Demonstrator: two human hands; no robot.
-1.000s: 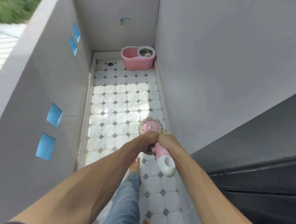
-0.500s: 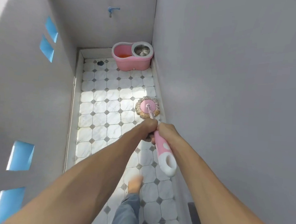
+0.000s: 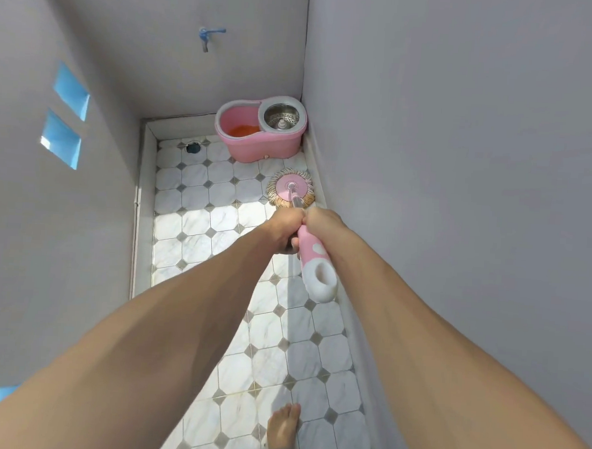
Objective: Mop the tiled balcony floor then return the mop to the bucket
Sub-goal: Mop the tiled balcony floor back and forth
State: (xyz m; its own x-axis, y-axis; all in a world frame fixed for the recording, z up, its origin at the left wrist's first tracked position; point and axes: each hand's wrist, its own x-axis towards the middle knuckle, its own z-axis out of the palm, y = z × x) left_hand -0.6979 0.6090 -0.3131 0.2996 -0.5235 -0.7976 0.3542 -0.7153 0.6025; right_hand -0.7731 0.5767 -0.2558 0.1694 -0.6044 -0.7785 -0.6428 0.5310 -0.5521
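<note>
Nearest you, your bare foot (image 3: 283,426) stands on the tiled floor (image 3: 272,329), close to the right-hand wall (image 3: 462,164). Both your forearms reach forward to the mop handle (image 3: 314,264), pink with a white looped end that points back toward you. Your left hand (image 3: 284,229) and right hand (image 3: 322,220) meet on it side by side, the fingers of both wrapped tight around the handle. Past your hands the metal shaft runs down to the round mop head (image 3: 291,189), which lies flat on the tiles against the right wall's base. Just beyond it, in the far right corner, sits the pink bucket (image 3: 257,143), with orange liquid in one side and a steel spinner basket in the other. A floor drain (image 3: 192,147) lies to its left, and a blue tap (image 3: 208,34) sits on the end wall above.
</note>
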